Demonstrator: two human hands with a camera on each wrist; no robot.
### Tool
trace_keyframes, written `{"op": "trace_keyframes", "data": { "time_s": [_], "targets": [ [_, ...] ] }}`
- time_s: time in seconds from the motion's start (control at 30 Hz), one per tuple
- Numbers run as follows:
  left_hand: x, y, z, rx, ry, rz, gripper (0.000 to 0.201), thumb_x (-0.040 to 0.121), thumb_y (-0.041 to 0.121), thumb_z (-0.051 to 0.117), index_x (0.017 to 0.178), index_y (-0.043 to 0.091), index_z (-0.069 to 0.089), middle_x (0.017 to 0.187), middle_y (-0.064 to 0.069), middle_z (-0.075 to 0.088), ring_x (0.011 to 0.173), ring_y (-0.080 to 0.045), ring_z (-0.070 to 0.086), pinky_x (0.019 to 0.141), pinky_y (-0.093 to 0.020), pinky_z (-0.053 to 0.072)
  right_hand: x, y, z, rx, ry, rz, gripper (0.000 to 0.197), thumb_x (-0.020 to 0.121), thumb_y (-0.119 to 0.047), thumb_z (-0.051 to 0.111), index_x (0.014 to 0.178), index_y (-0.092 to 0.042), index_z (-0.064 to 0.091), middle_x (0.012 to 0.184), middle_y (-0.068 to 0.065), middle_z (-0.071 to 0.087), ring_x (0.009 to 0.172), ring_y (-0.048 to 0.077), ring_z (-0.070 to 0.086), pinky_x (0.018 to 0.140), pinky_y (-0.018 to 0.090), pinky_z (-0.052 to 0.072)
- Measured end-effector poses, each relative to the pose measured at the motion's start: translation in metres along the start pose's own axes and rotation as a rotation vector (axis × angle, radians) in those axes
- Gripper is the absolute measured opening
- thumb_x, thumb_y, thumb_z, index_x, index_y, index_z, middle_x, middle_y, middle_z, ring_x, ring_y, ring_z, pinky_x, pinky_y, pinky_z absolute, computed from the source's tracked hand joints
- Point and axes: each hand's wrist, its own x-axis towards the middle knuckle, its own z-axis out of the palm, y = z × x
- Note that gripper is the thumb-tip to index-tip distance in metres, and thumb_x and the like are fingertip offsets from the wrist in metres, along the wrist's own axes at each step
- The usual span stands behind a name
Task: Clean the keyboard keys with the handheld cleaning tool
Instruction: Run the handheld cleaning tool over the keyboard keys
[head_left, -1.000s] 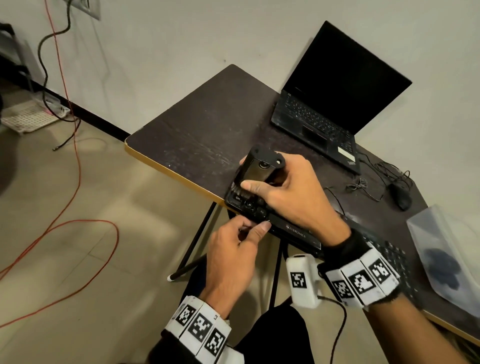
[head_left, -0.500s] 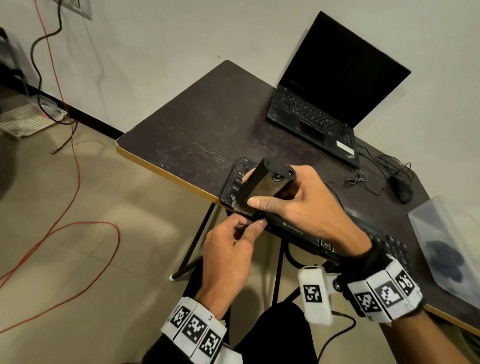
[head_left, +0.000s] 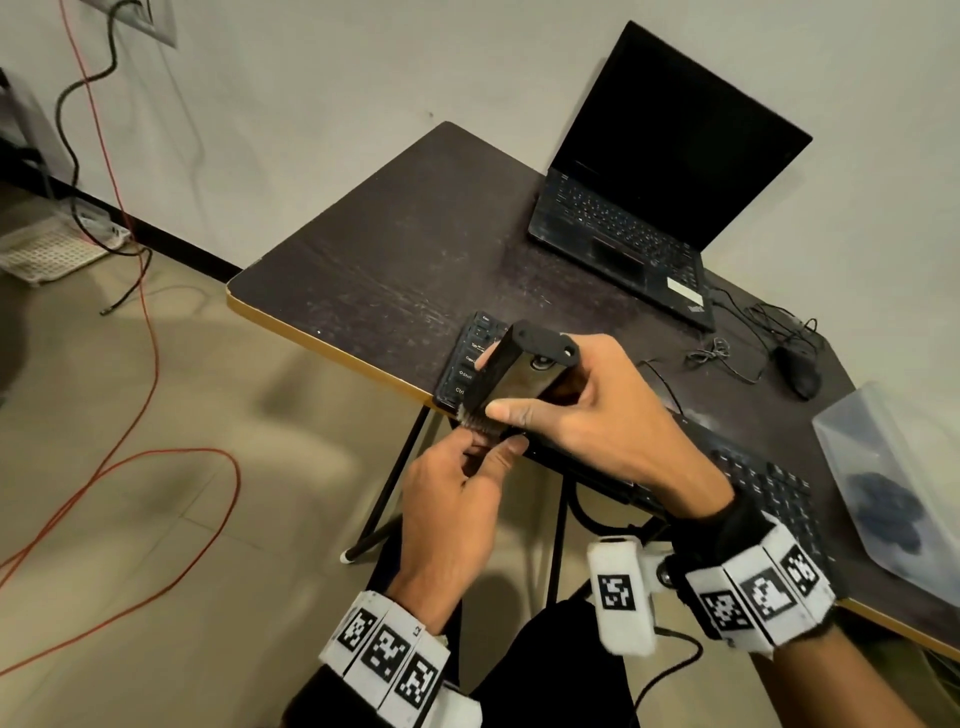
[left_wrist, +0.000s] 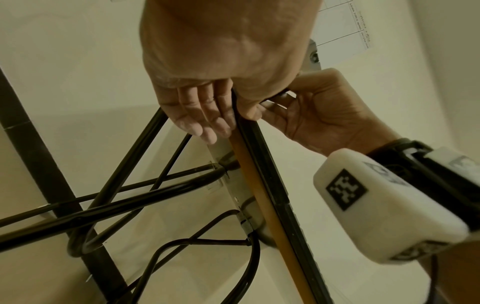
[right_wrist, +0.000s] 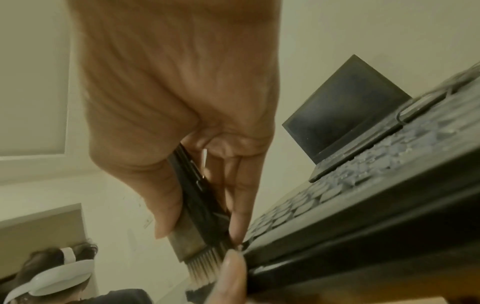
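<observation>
Keyboard (head_left: 753, 467): black, flat, pale key legends, lying along the counter (head_left: 395, 260) front edge, left end overhanging a bit. Cleaning tool (head_left: 511, 371) is a dark boxy handle w/ pale bristle tuft, tilted, bristles at the keyboard's near-left corner. Right hand (head_left: 587, 410) grips it, thumb one side, fingers (right_wrist: 239, 205) the other. Left hand (head_left: 447, 514) pinches the keyboard edge, probably, since the contact is partly hidden.

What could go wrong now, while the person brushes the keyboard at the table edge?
1. The keyboard lies along the table edge, so a hard stroke may push it off, though the left hand steadies it.
2. The brush bristles are at the left thumb and may flick dust onto it.
</observation>
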Motion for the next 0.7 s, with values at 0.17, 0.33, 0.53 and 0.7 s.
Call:
{"op": "trace_keyframes", "data": {
  "time_s": [0.17, 0.33, 0.53, 0.7],
  "targets": [
    [-0.001, 0.000, 0.000, 0.009, -0.014, -0.004, 0.020, 0.096, 0.043, 0.074, 0.082, 0.029, 0.074, 0.079, 0.008, 0.076, 0.076, -0.019, 0.070, 0.079, -0.051, 0.058, 0.003, 0.005, -0.006, -0.041, 0.092, 0.018, 0.024, 0.086, -0.024, 0.087, 0.109, -0.019, 0.079, 0.100, -0.004, 0.082, 0.098, 0.016, 0.079, 0.091, 0.051, 0.062],
    [0.001, -0.003, 0.000, 0.008, -0.007, -0.001, 0.023, 0.095, 0.048, 0.074, 0.082, 0.029, 0.073, 0.078, 0.007, 0.076, 0.074, -0.022, 0.069, 0.078, -0.054, 0.058, 0.000, 0.008, -0.010, -0.012, 0.075, 0.029, 0.028, 0.085, -0.024, 0.087, 0.111, -0.019, 0.079, 0.101, -0.003, 0.083, 0.100, 0.018, 0.079, 0.094, 0.053, 0.061],
    [0.002, -0.005, 0.001, 0.011, -0.004, -0.001, 0.019, 0.095, 0.044, 0.075, 0.081, 0.033, 0.072, 0.076, 0.007, 0.075, 0.074, -0.022, 0.069, 0.078, -0.055, 0.057, -0.007, 0.007, -0.012, -0.047, 0.044, 0.035, 0.024, 0.088, -0.017, 0.087, 0.111, -0.018, 0.079, 0.101, -0.003, 0.083, 0.100, 0.017, 0.079, 0.095, 0.051, 0.061],
    [0.002, -0.006, 0.001, 0.010, -0.009, 0.002, 0.021, 0.095, 0.047, 0.074, 0.081, 0.032, 0.072, 0.077, 0.009, 0.075, 0.076, -0.019, 0.069, 0.080, -0.053, 0.058, -0.008, 0.015, -0.019, -0.043, 0.103, 0.060, 0.023, 0.087, -0.023, 0.087, 0.107, -0.019, 0.079, 0.101, -0.004, 0.082, 0.099, 0.016, 0.079, 0.095, 0.052, 0.061]
  ]
}}
